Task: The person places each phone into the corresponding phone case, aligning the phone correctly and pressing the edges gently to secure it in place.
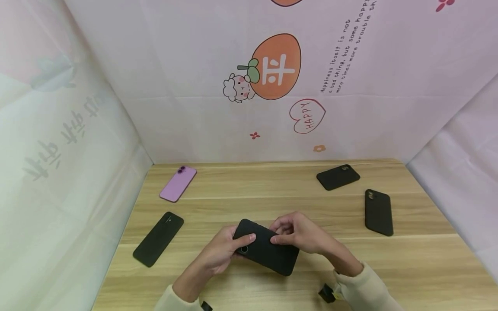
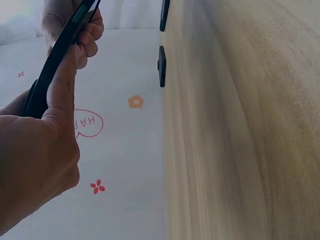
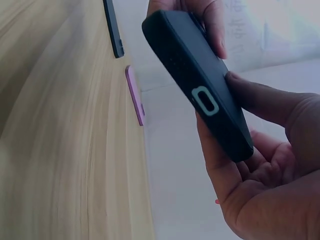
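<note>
Both hands hold a black phone case slanted above the table, its back facing up. My left hand grips the camera end, thumb across the back beside a round camera ring. At the other end my right hand pinches the upper long edge, thumb on the back and fingers beneath. In the right wrist view, the end of the phone case shows a port cutout with a pale rim. From the left wrist, the phone case appears edge-on, with a green-lined side slot. Whether a phone sits inside I cannot tell.
On the left lie a pink phone and a black phone. To the right are two black phone cases, an upper case and a lower case. Printed white cloth walls the wooden table at back and sides.
</note>
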Tool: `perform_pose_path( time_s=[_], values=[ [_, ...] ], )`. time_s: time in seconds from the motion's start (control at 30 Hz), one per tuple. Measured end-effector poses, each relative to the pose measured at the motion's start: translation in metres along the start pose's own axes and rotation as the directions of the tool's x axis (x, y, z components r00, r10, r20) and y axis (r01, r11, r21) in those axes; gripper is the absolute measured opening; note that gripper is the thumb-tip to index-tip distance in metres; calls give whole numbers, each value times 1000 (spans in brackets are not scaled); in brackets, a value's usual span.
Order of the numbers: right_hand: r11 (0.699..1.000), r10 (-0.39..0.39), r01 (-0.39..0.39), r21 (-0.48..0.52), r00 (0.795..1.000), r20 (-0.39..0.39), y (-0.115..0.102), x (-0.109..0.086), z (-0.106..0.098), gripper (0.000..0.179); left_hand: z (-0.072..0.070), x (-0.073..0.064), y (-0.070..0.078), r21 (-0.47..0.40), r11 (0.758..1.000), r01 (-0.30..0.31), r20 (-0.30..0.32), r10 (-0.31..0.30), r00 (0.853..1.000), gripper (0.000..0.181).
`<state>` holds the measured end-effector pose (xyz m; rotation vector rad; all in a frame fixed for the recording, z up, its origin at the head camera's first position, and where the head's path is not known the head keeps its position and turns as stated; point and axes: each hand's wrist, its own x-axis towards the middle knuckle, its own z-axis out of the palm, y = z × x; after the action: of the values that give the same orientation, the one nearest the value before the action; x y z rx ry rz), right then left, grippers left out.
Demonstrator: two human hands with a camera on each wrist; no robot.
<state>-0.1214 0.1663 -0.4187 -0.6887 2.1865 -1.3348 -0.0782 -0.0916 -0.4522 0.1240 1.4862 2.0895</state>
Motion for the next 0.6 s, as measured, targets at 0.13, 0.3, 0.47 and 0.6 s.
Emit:
perform_pose_path(
  time_s=[0.13, 0.3, 0.47, 0.6],
  values=[
    [998, 28, -27, 52, 999, -22, 0, -1, 0, 12, 0, 1, 3, -11, 1000, 4, -19, -4, 1000, 43],
    [990, 69, -61, 126, 996, -58, 1, -3, 0, 17, 0, 1, 7, -39, 999, -7, -76, 4, 997, 47],
    [967, 126, -101, 232, 987, -99, 3, -5, 0, 25, -3, 6, 8, -67, 997, -31, -119, 23, 993, 45],
    [936, 153, -106, 334, 981, -118, 7, -7, 1, 28, -3, 11, 8, -59, 998, -39, -115, 33, 993, 44]
  ],
)
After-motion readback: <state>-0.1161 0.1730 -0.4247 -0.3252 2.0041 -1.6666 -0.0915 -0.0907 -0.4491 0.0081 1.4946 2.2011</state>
